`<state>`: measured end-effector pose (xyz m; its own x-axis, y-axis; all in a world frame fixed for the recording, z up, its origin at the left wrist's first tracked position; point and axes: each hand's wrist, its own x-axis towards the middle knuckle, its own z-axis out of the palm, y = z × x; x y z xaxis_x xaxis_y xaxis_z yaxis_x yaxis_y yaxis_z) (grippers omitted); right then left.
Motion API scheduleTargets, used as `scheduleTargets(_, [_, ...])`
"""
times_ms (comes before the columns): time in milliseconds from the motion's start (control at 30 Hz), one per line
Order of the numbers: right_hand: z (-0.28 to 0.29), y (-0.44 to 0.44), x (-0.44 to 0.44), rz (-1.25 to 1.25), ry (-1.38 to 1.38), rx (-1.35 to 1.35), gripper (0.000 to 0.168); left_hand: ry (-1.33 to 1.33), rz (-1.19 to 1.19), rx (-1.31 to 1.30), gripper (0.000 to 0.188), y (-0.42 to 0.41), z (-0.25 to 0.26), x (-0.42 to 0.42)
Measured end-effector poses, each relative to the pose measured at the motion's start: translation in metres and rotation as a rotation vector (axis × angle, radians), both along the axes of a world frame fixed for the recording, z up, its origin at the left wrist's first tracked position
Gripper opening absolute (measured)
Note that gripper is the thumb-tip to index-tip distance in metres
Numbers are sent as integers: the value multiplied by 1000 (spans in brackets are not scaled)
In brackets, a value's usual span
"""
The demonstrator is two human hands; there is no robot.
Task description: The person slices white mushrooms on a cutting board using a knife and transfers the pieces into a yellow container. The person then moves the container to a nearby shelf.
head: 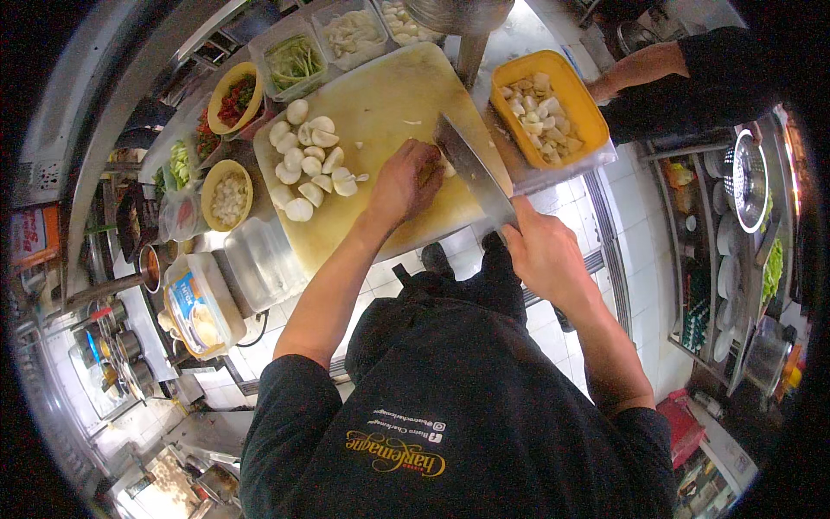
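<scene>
My right hand (545, 253) grips the handle of a broad-bladed kitchen knife (472, 170), whose blade slants across the right side of a yellowed cutting board (382, 97). Curled just left of the blade, my left hand (408, 178) holds a white vegetable piece (448, 167) against the board; the fingers hide most of it. Pale vegetables (311, 156), round and smooth, some halved, are grouped on the board's left part. Small scraps lie near the knife. Right of the board, a yellow-orange plastic tub (587, 133) contains cut white chunks (541, 113).
Clear tubs of green strips (293, 60) and white slices (353, 36) line the far edge. Yellow bowls hold chopped red and green pieces (237, 100) and diced white pieces (229, 198). A steel pan (262, 259) sits at left. Another person's arm (639, 68) reaches near the tub.
</scene>
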<state>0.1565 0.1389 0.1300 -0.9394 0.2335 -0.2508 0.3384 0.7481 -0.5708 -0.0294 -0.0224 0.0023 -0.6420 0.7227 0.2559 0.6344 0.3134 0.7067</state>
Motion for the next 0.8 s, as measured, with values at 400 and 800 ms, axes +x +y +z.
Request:
scheduleTargets(400, [-4,-12,-17,50,-204,110,23,-8,0,-39,30,-2,-10,0])
scheduleTargets(800, [0,8,-31,25,-14,106,31,467,351,-851,50,-60,55,-104])
